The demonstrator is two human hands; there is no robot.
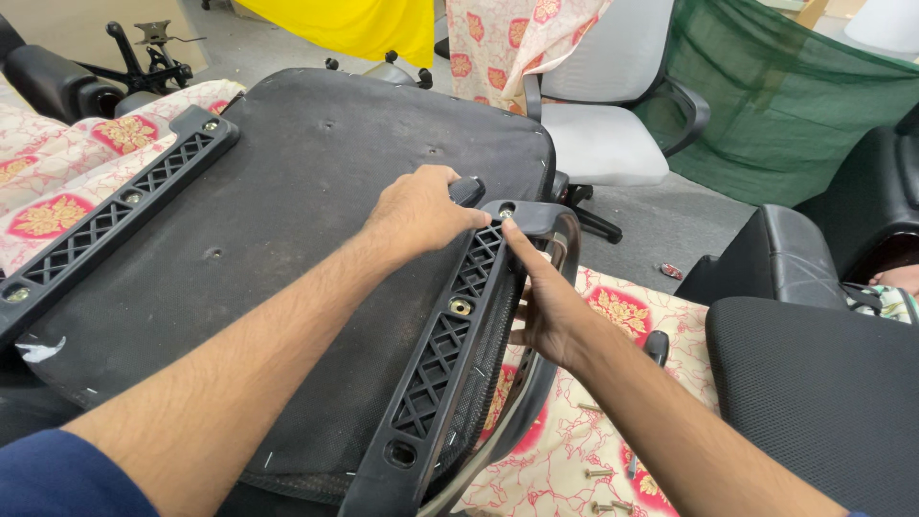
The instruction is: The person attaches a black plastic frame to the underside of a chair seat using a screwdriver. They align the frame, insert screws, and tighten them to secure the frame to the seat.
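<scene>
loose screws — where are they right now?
In the head view, the loose screws lie at the bottom right on the floral cloth, just right of the upturned seat's armrest bracket and below the right hand.

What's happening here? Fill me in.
A person has an upturned chair seat in front of them. Their left hand grips a dark tool handle at the top of the right armrest bracket. Their right hand steadies that bracket from the side. Loose screws lie on the patterned cloth.

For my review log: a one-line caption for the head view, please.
Left hand grips a dark tool handle over the upturned chair seat; right hand steadies the black armrest bracket.
</scene>
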